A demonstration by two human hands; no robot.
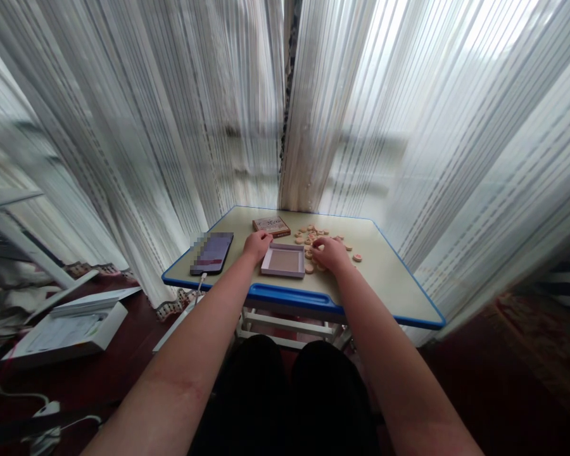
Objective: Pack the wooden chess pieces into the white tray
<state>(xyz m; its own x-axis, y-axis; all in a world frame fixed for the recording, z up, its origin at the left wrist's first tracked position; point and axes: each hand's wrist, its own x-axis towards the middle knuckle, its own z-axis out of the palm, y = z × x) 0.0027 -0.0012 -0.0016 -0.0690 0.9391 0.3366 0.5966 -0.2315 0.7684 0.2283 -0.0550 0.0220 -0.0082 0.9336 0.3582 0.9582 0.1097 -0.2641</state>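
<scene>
Noted both hands over the desk (394, 285), well apart from each other, with the shallow open tray (285, 274) between. Saw the left hand (258, 244) at the far left corner of the tray, fingers curled toward the rim; could not tell a pinch from a light touch. Found the right hand (331, 254) just beyond the tray's right wall, palm down, fingers bent over the wooden discs (309, 268). Could not tell a disc in grip from a disc merely under the fingertips, owing to the small scale.

Recorded the discs as round, pale and loosely scattered right of the tray, some touching, some apart, several with reddish marks on top. Marked one stray disc (358, 258) to the right of the right hand. Observed the bare tan bottom of the tray, framed by pale lilac walls.

Logged a printed reddish-brown box (272, 227) behind the tray, close to the left hand. Saw a dark tablet (215, 253) near the left edge of the desk, with a white cable (201, 283) at its near end. Noted blue edging around the desktop, pale striped curtains (171, 126) behind, and an open white carton (76, 326) low on the left.
</scene>
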